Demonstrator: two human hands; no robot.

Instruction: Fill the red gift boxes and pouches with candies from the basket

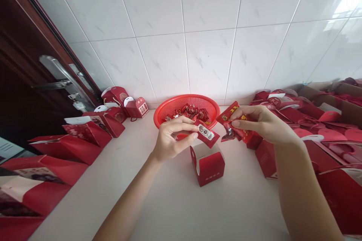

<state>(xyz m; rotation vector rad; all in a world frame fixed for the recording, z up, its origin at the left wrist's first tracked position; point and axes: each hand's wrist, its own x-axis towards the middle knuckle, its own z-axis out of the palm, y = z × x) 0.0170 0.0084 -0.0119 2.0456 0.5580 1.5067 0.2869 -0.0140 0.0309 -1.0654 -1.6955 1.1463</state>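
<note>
**Holding one packet singly beside an open box, with a bunch in the other hand**

Packet (207, 134), red with a pale printed label: pinched between thumb and fingers of the left hand (169, 137). In view it overlaps the far edge of the open box (210, 170); whether directly above the opening or behind it, cannot tell. The right hand (261, 125) grips a bunch of red packets (229, 112), right of the box; count hidden by the fingers.

Step in hand (judged): handling packets by the box, one held apart from the rest. Next move (judged): any placing here calls for lining the packet up with the opening and clearing the box's upper edges, the bunch kept aside.

Box stands upright on the surface (169, 207), mouth up. Just behind it: a red basket (160, 115) holding wrapped sweets (190, 111). Further out: a row of red boxes (94, 133) to the left, a crowded pile of boxes (316, 118) to the right. Beyond: tiled wall (209, 60); at left, a dark door (22, 41) with keys (79, 105) hanging at its handle (66, 75).
</note>
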